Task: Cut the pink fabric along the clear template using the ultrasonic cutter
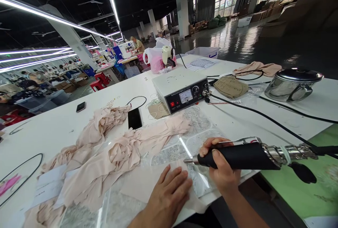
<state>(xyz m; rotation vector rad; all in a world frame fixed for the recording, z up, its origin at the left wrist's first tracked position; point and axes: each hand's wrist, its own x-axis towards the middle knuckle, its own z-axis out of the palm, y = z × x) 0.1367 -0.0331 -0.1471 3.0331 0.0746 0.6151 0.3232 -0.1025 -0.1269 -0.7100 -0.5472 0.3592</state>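
My left hand (169, 194) lies flat, fingers stretched out, on a thin pale pink fabric piece (139, 180) near the table's front edge. Wrapped around the black handle of a corded handheld ultrasonic tool (245, 156) is my right hand (224, 171). Its metal tip points left and sits at the fabric's upper edge, just beyond my left fingertips; whether it touches cannot be made out. Under the fabric is a clear glossy sheet (171, 152) over a grey speckled surface. Bunched pale pink fabric pieces (124, 154) lie to the left.
A control box (186, 96) with a dial stands behind, joined to the tool by a black cable (253, 110). Around it are a phone (135, 119), brown pattern pieces (230, 87) and a lidded metal pot (290, 87). A plastic bag (157, 59) stands at the back.
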